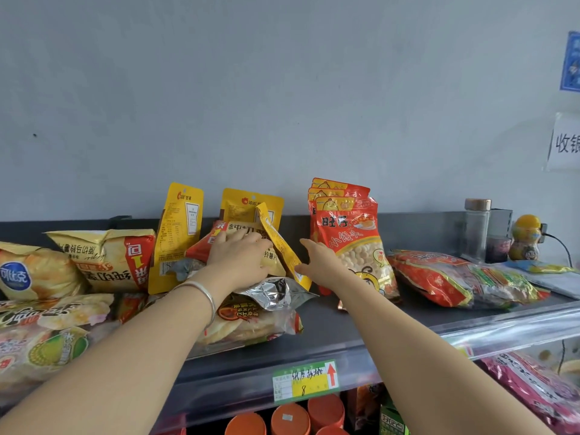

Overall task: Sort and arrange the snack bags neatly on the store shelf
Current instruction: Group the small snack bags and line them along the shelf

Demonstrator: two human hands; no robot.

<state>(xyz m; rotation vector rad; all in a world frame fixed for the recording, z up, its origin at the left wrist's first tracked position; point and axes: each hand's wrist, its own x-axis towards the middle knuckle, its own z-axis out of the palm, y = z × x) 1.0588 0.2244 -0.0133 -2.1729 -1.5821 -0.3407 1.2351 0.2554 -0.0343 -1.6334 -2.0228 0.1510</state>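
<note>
On the dark top shelf [342, 318] lie mixed snack bags. My left hand [241, 259], with a silver bangle on its wrist, presses flat on a gold and red chip bag [273, 259] at the shelf's middle. A thin yellow pouch [282, 246] leans tilted between my hands. My right hand [320, 259] touches its lower edge, fingers spread. Red bags of small buns [351, 240] stand upright right of that hand. Two yellow nut pouches [179, 233] stand against the back wall. A silver foil bag [279, 291] lies under my left wrist.
More chip bags [106, 262] are piled at the left. A red flat bag [445, 277] lies at the right, with a glass bottle [477, 227] and a yellow jar [527, 237] behind it. A green price tag [306, 381] hangs on the shelf front; orange lids [288, 419] show below.
</note>
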